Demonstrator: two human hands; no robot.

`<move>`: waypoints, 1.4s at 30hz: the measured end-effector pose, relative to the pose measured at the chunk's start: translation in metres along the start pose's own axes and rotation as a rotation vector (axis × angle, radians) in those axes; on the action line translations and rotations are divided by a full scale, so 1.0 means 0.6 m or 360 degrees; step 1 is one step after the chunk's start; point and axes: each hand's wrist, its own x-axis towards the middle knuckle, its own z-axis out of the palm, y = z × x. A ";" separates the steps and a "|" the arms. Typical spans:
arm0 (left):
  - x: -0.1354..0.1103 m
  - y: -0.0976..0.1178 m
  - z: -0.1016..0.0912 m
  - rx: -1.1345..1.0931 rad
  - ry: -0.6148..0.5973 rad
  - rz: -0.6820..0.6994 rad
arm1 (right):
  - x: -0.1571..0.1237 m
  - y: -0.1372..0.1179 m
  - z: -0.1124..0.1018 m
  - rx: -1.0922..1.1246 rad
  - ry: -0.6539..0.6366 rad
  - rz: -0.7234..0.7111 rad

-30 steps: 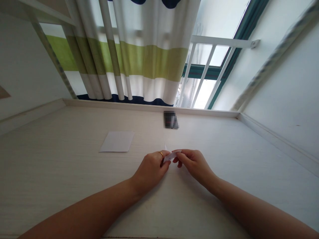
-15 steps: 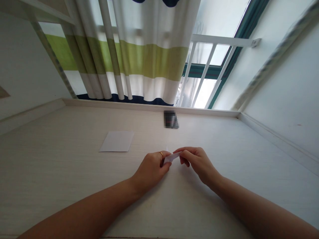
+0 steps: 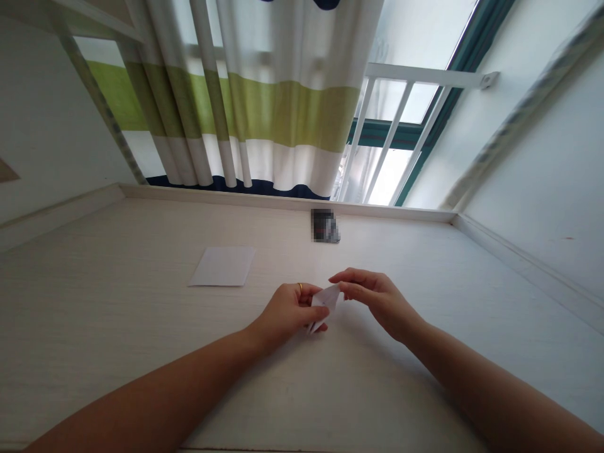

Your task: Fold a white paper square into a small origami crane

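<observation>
A small piece of folded white paper (image 3: 325, 298), pointed at its upper right end, is held above the white surface. My left hand (image 3: 293, 308), with a gold ring on one finger, grips it, the thumb across the front and fingers behind. My right hand (image 3: 374, 294) is closed at the paper's upper right tip, which lies between thumb and index finger. Its other fingers are partly hidden. To the left, a flat sheet of white paper (image 3: 221, 266) rests on the surface.
A dark pixelated object (image 3: 324, 225) lies near the back of the white surface (image 3: 141, 302). A low raised edge (image 3: 264, 199) runs along the back. Beyond it hang a striped curtain (image 3: 283, 113) and a white railing (image 3: 425, 75). Walls stand on both sides.
The folded paper has been turned so that its broad face shows more. My left thumb now lies across it, and my right hand has shifted slightly up and right.
</observation>
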 end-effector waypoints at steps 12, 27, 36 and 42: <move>-0.003 0.004 -0.001 -0.0138 -0.0203 0.0002 | -0.003 0.003 0.002 -0.0137 -0.0069 -0.0006; -0.001 -0.003 -0.001 -0.0045 -0.0181 -0.0078 | -0.008 0.005 0.016 -0.0188 0.0022 0.0038; -0.006 0.003 0.002 -0.0010 -0.0186 -0.0092 | -0.007 0.005 0.017 -0.0228 0.0117 0.0009; -0.008 0.005 0.004 0.0015 -0.0174 -0.0124 | -0.006 0.007 0.013 -0.0196 0.0128 0.0001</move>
